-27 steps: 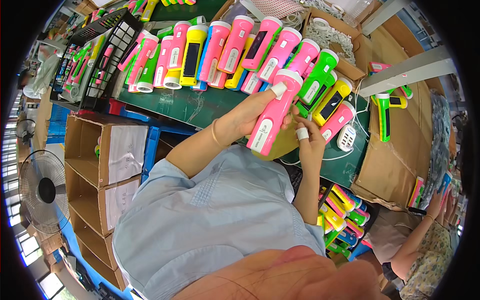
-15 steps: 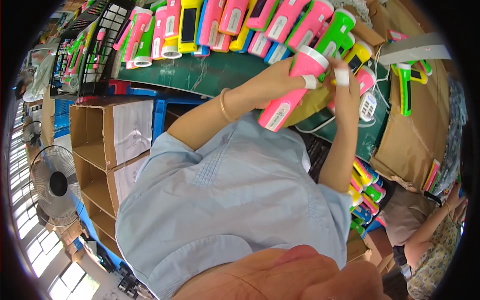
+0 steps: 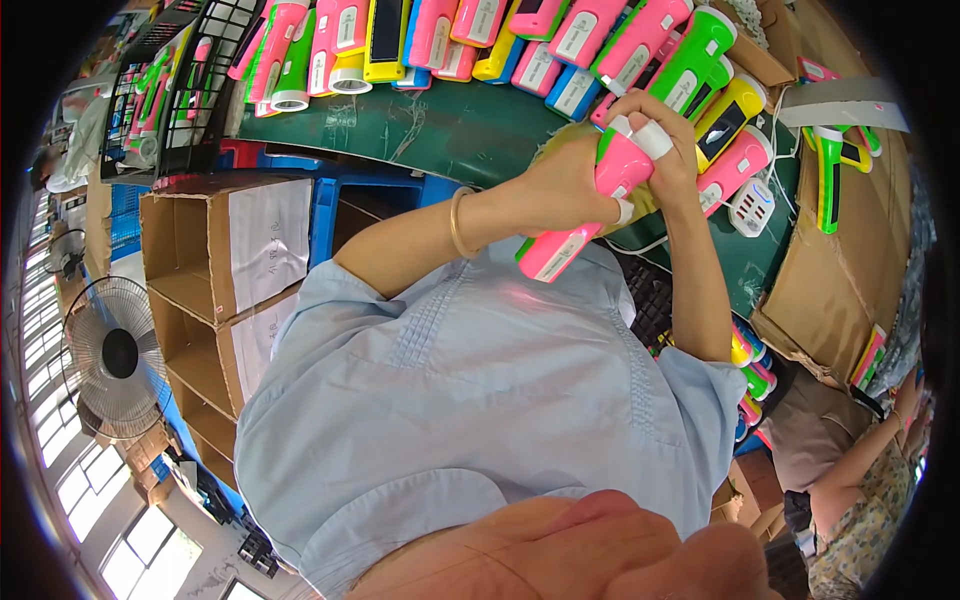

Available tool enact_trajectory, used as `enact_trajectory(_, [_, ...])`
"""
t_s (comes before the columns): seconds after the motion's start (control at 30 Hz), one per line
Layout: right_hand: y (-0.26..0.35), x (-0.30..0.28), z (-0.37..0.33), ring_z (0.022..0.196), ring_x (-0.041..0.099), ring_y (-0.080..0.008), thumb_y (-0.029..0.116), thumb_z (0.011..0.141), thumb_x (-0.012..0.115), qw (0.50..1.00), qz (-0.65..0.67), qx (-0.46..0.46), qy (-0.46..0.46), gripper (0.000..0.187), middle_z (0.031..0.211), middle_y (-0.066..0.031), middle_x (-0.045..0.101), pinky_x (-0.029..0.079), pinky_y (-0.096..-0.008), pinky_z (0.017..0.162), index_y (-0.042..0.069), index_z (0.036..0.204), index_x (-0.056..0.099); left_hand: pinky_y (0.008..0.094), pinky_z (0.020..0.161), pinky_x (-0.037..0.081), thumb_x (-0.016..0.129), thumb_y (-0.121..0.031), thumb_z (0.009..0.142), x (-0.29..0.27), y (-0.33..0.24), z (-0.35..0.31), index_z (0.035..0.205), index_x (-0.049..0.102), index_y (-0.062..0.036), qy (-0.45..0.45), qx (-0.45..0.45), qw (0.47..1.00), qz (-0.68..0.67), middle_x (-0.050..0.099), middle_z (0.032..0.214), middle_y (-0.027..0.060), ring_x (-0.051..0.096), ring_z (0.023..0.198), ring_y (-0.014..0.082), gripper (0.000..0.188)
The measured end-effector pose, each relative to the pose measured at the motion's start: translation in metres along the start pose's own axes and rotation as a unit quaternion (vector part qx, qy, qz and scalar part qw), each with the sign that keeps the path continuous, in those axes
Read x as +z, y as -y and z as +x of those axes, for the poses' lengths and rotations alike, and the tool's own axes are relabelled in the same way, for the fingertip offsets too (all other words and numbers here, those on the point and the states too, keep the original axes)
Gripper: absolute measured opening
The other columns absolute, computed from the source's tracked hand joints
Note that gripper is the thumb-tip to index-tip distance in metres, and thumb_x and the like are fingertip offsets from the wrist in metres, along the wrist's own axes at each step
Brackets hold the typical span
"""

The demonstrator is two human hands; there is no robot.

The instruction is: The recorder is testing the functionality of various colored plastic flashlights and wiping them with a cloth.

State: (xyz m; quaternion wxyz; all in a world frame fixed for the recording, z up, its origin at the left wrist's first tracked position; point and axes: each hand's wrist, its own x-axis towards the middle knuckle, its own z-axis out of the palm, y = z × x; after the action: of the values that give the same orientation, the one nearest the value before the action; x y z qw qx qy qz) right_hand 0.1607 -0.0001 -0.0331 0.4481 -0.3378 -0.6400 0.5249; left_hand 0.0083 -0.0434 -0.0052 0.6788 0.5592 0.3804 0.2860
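Note:
A pink flashlight (image 3: 562, 252) with a pale label slants across in front of my chest. My left hand (image 3: 570, 188) is closed round its body, with white tape on the thumb. At the lamp end, the curled fingers of my right hand (image 3: 674, 165) grip it and hide most of its head; white tape wraps one finger. A yellowish cloth (image 3: 640, 198) shows beneath the flashlight and between my hands. Just beyond my right hand lie a green flashlight (image 3: 690, 68) and a yellow one (image 3: 730, 118).
Rows of colourful flashlights (image 3: 480, 25) line the far side of the green table (image 3: 440, 135). At right are a white charging hub (image 3: 752, 208) with cables and a cardboard sheet (image 3: 850, 250). Cardboard compartments (image 3: 190, 255) and a fan (image 3: 118, 355) stand left. Another person (image 3: 850, 480) is at lower right.
My right hand has closed over the flashlight's lamp end, which showed its white rim before. The flashlight has shifted slightly down and tilted more. The whole view has shifted a little.

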Motion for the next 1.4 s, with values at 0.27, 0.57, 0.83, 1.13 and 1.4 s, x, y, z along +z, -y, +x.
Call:
enact_trajectory(0.27, [0.017, -0.013, 0.013, 0.066, 0.049, -0.0117, 0.023, 0.079, 0.048, 0.991, -0.08, 0.067, 0.081, 0.025, 0.07, -0.0041, 0.052, 0.039, -0.0252, 0.061, -0.001, 0.081, 0.054, 0.0306, 0.047, 0.047, 0.062, -0.003, 0.069, -0.007, -0.008, 0.003, 0.091, 0.049, 0.0023, 0.056, -0.111, 0.986, -0.111, 0.055, 0.068, 0.0092, 0.057, 0.053, 0.018, 0.026])
enact_trajectory(0.57, [0.036, -0.007, -0.006, 0.079, 0.059, -0.0171, 0.012, 0.084, 0.053, 0.956, -0.204, 0.044, -0.204, 0.019, 0.09, -0.0122, 0.062, 0.045, -0.0275, 0.07, -0.001, 0.095, 0.061, 0.0286, 0.055, 0.051, 0.06, -0.015, 0.083, -0.027, -0.011, 0.022, 0.101, 0.046, -0.0021, 0.027, -0.061, 0.926, -0.371, 0.055, 0.078, 0.0081, 0.058, 0.063, 0.0172, 0.026])
enact_trajectory(0.83, [0.019, 0.022, -0.067, 0.064, 0.045, -0.0043, 0.008, 0.088, 0.051, 0.961, -0.076, 0.115, -0.238, 0.018, 0.071, -0.0001, 0.055, 0.035, -0.0185, 0.058, 0.001, 0.104, 0.056, 0.0297, 0.054, 0.049, 0.054, -0.025, 0.087, -0.022, -0.025, 0.027, 0.103, 0.047, -0.0022, 0.02, -0.068, 0.913, -0.402, 0.056, 0.079, 0.01, 0.056, 0.061, 0.0184, 0.029])
enact_trajectory(1.13, [0.023, -0.006, -0.064, 0.066, 0.048, -0.0062, 0.007, 0.088, 0.051, 0.95, 0.124, 0.096, -0.269, 0.015, 0.08, -0.0017, 0.055, 0.037, -0.0173, 0.056, 0.001, 0.102, 0.055, 0.0361, 0.069, 0.05, 0.057, -0.023, 0.083, -0.046, -0.045, 0.073, 0.099, 0.051, 0.0001, -0.03, 0.124, 0.986, -0.104, 0.058, 0.08, 0.0109, 0.058, 0.072, 0.0239, 0.029])
enact_trajectory(1.4, [0.035, -0.023, -0.035, 0.069, 0.05, -0.008, 0.008, 0.083, 0.06, 0.95, 0.132, 0.083, -0.271, 0.02, 0.084, -0.003, 0.056, 0.039, -0.0188, 0.06, -0.003, 0.101, 0.058, 0.038, 0.072, 0.049, 0.076, -0.026, 0.063, -0.083, -0.067, 0.128, 0.107, 0.03, 0.0125, -0.403, 0.205, 0.863, 0.223, 0.055, 0.09, 0.0247, 0.059, 0.081, 0.0326, 0.075])
